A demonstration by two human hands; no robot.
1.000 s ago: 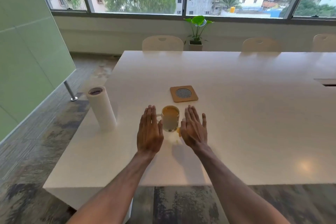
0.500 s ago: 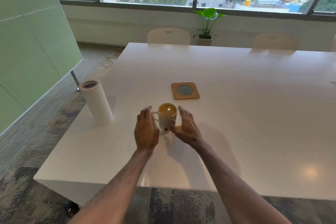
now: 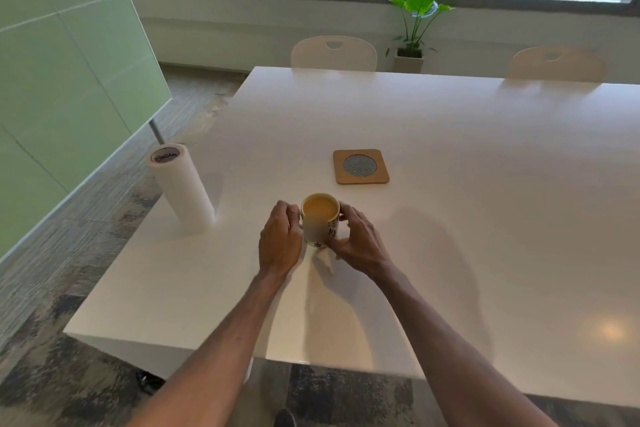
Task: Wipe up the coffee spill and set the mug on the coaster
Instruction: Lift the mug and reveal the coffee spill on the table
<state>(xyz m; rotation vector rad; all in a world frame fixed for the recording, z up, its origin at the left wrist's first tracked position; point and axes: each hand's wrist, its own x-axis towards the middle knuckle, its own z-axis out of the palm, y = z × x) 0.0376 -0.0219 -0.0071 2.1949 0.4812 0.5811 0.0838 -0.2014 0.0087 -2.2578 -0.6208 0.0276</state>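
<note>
step: lift mug | grip: our left hand (image 3: 280,243) and right hand (image 3: 356,243) curl round the mug (image 3: 319,222) | place: on the table (image 3: 485,218), toward its near edge, coaster (image 3: 361,166) beyond | advice: nearly full, so we raise it level and slowly | spill: hidden

Partly legible "ORIGAM" atop the paper towel roll (image 3: 183,191)

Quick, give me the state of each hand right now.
Left hand: fingers curled round the mug, gripping its left side.
Right hand: fingers curled round the same mug, gripping its right side.
</note>
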